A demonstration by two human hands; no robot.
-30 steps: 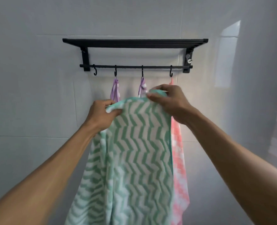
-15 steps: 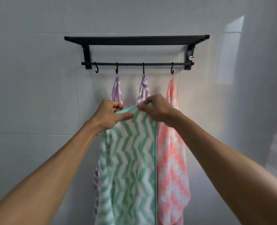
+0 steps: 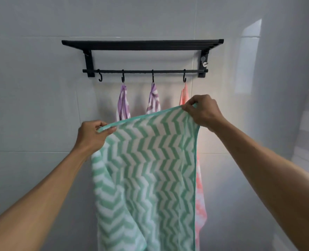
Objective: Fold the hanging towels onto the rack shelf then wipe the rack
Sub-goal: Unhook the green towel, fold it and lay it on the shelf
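While the green-and-white zigzag towel hangs spread in front of the rack, it is held by its top edge at both corners, clear of the hooks.

Item, left hand: thumb and fingers pinch the towel's left top corner; this corner sits lower than the other, so the top edge slopes.
Item, empty black hook at the rail's left end.
Item, two purple-and-white striped towels, each on its own hook.
Item, right hand: fingertips pinch the right top corner, just beside the pink one.
Item, pink-and-white checked towel, on the rightmost hook, largely behind the green towel.

Risks, judged: a light pinch may let a corner slip and drop the cloth; the uneven edge may give a crooked fold; a swing of the cloth may brush a neighbour off its hook.

Surface: black metal wall rack with slatted shelf above, bare as far as can be seen from below.
Room: pale glossy wall tiles, with a light reflection at right.
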